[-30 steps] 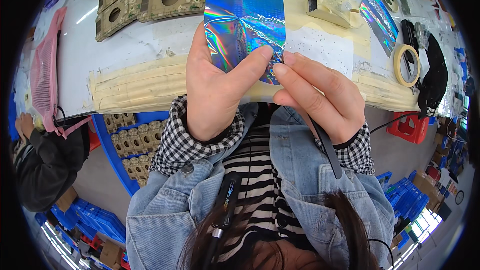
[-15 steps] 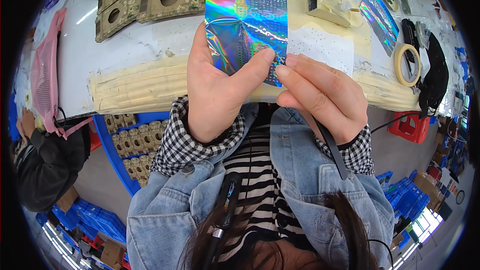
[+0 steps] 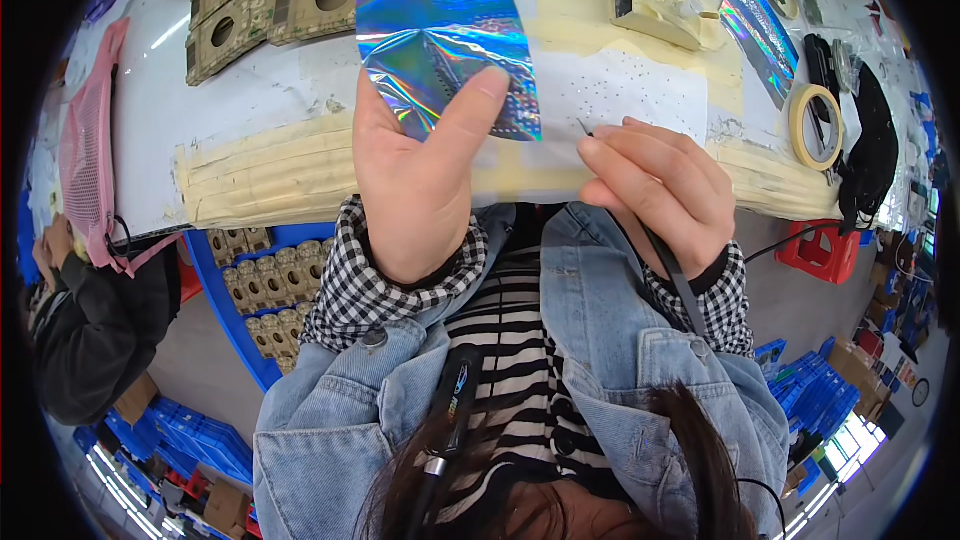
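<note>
My left hand (image 3: 420,180) grips a shiny blue holographic sheet (image 3: 440,15) covered with rows of small marks, its thumb pressed on the lower right part. A crease runs across the sheet near the thumb. To the right, my right hand (image 3: 665,180) is closed around slim black tweezers (image 3: 672,265), whose fine tip points up and left, apart from the sheet. Whether the tip holds anything is too small to tell. Beyond that hand lies a white paper (image 3: 640,90) dotted with tiny dark specks.
Camouflage-patterned pieces with round holes (image 3: 240,25) lie at the back left. A cream-coloured block-like fixture (image 3: 655,20), a tape roll (image 3: 816,130) and another holographic sheet (image 3: 760,40) are on the right. A pink mesh bag (image 3: 90,150) hangs at the left edge, near another person's sleeve (image 3: 110,310).
My left hand and the sheet have moved left and tilted. My right hand has drawn away from the sheet to the right, and the tweezers' tip now shows.
</note>
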A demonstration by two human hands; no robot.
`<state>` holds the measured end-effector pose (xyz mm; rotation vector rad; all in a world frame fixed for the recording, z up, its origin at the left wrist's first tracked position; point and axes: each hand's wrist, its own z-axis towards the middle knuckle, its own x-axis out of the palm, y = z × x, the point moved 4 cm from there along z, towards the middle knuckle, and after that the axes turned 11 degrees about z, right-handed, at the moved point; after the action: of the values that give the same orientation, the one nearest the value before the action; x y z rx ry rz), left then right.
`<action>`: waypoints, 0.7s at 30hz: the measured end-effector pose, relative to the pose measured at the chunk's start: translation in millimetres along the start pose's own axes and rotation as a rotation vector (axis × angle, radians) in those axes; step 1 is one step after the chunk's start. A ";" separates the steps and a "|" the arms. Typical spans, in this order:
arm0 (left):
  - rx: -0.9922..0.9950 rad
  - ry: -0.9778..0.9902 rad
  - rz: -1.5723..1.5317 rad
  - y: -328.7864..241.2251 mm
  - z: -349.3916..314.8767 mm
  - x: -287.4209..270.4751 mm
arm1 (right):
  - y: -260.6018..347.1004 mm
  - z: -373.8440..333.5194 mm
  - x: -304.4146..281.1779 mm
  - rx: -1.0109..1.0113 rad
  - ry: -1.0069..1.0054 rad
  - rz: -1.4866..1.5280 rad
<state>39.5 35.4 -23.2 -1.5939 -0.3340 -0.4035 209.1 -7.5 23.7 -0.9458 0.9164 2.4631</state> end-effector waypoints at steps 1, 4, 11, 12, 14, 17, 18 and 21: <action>0.004 0.010 -0.041 -0.2 0.0 -0.4 | -1.6 -2.4 2.8 -0.030 0.009 -0.037; -0.047 0.040 -0.122 -8.7 -3.7 -0.2 | -2.6 -8.6 9.7 -0.074 0.022 -0.097; -0.229 0.163 -0.171 -13.1 -4.3 -1.8 | -4.3 -11.6 12.9 -0.033 0.053 -0.126; -0.254 0.177 -0.146 -11.7 -5.6 -1.6 | -4.4 -11.9 12.0 -0.020 0.053 -0.124; -0.279 0.227 -0.132 -8.4 -7.2 -1.4 | -6.2 -12.6 11.6 0.000 0.041 -0.102; -0.280 0.307 -0.154 -3.4 -6.1 -1.1 | -8.6 -13.2 10.5 0.043 0.025 -0.066; -0.280 0.312 -0.149 -3.3 -6.4 0.0 | -8.9 -13.2 9.9 0.060 0.019 -0.051; -0.307 0.303 -0.104 -2.4 -6.8 3.0 | -13.0 -13.4 8.8 0.088 -0.020 -0.003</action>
<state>40.8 28.7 -19.4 -1.7860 -0.1257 -0.7967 215.7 -6.3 4.2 -0.8911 1.0075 2.4037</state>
